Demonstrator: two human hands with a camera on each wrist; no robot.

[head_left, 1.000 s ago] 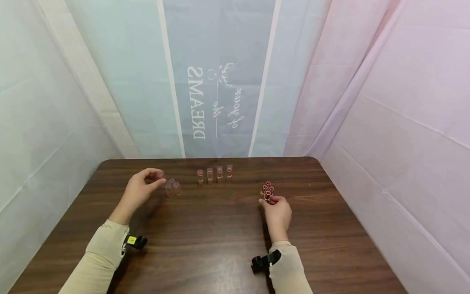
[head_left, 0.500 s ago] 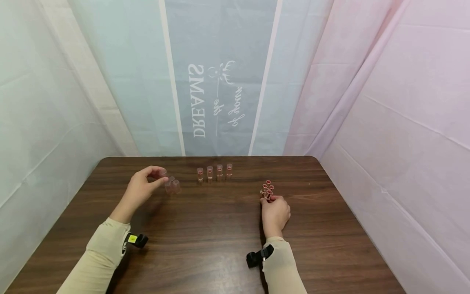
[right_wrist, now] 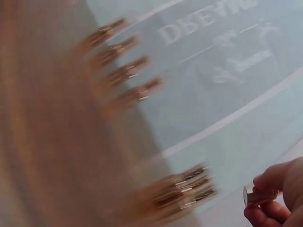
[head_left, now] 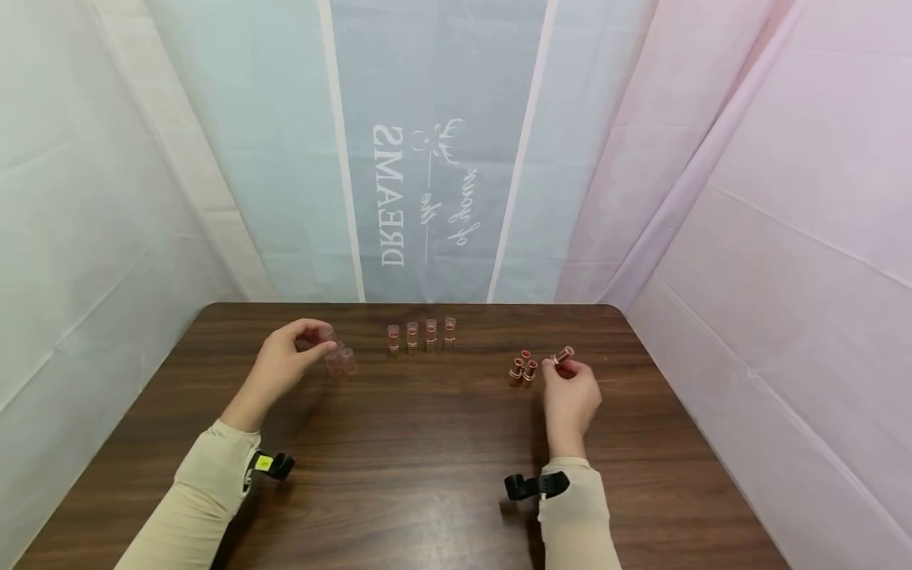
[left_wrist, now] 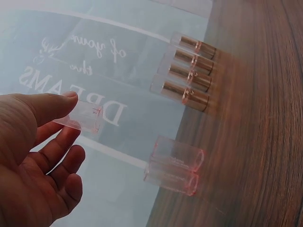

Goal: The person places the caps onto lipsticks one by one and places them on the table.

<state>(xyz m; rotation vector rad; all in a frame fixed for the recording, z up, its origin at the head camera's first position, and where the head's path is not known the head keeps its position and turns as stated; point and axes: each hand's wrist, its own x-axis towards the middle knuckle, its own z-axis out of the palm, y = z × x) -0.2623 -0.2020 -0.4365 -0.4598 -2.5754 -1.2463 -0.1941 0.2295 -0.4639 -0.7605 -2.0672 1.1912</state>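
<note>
My left hand [head_left: 280, 366] pinches a clear cap [left_wrist: 86, 116] between thumb and fingers, just above and left of more clear caps [head_left: 347, 361] standing on the table. My right hand [head_left: 573, 402] holds a rose-gold tube [head_left: 563, 355], tilted, to the right of three similar tubes [head_left: 524, 369] grouped upright. In the right wrist view that held tube [right_wrist: 261, 196] sits between thumb and fingers at the lower right. Several gold tubes with clear caps [head_left: 412, 338] stand in a row between the two hands, farther back.
The brown wooden table [head_left: 399, 475] ends at a hanging cloth with white lettering [head_left: 392, 194]. Pale cloth walls rise on the left and right sides. Each wrist carries a black strap-on camera.
My right hand has lifted one tube out of the group and moved right and back with it, tilting it. My left hand has stayed nearly in place, still holding its cap.
</note>
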